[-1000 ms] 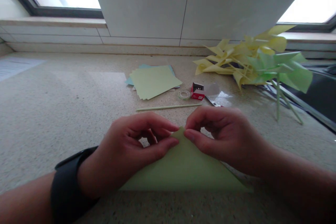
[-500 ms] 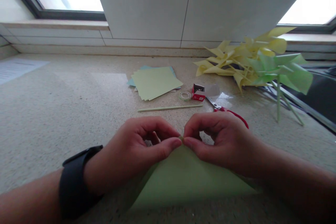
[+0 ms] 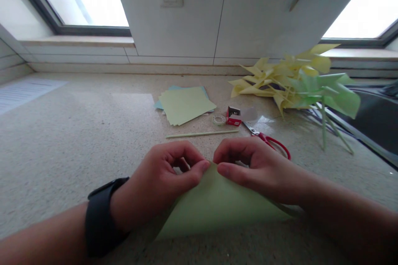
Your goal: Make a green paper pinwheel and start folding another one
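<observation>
A sheet of pale green paper (image 3: 224,203) bends over toward me, its folded top corner between my two hands. My left hand (image 3: 174,174), below a black watch (image 3: 104,215) on the wrist, pinches that corner between thumb and forefinger. From the other side my right hand (image 3: 255,167) closes thumb and forefinger on the paper's edge beside the corner. Just beyond the fingertips lies a thin pale green stick (image 3: 202,134). Red-handled scissors (image 3: 270,140) rest beyond the right hand, next to a small red box (image 3: 234,116) and a roll of clear tape (image 3: 219,120).
Several paper squares (image 3: 186,105) in green and blue are stacked toward the wall. Yellow paper pinwheels (image 3: 264,74) and a green pinwheel (image 3: 329,89) on sticks lie at the right, by a dark sink (image 3: 376,120). A printed sheet (image 3: 27,91) is at far left.
The view has tilted up, so the counter sits lower in it. Both hands stay at the paper's corner, the right thumb slightly farther from the left one, exposing more of the corner.
</observation>
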A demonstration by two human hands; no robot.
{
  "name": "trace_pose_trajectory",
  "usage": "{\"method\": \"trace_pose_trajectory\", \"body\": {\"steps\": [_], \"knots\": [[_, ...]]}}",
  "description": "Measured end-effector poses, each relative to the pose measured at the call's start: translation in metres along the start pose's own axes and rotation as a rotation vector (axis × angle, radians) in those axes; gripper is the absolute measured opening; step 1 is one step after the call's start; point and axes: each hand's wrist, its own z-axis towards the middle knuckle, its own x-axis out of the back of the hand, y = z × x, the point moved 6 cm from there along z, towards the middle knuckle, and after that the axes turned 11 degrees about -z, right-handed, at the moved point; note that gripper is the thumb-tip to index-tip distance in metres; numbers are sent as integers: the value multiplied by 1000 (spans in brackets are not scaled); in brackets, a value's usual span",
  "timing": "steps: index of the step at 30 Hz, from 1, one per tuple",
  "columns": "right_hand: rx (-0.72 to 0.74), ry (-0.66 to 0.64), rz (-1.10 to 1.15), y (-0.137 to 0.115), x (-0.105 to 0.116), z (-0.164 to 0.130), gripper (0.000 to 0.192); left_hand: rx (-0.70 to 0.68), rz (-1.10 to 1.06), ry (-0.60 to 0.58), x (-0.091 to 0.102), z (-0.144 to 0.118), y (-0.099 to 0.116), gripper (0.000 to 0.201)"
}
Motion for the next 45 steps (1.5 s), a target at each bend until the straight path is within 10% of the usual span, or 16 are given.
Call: {"method": "trace_pose_trajectory", "body": {"steps": [7, 13, 19, 26, 45], "knots": [[41, -15, 41, 1, 29, 2, 38, 50, -12, 136, 9, 3, -4, 21], [297, 594, -409, -24, 58, -18, 16, 52, 133, 154, 11, 7, 0, 24], [516, 477, -929, -70, -14, -44, 28, 66, 194, 124, 13, 12, 0, 20], [504, 453, -1288, -55, -74, -55, 58, 49, 220, 90, 12, 15, -3, 23], [307, 425, -1238, -36, -101, -64, 76, -53, 422, 40, 7, 9, 4, 20]]}}
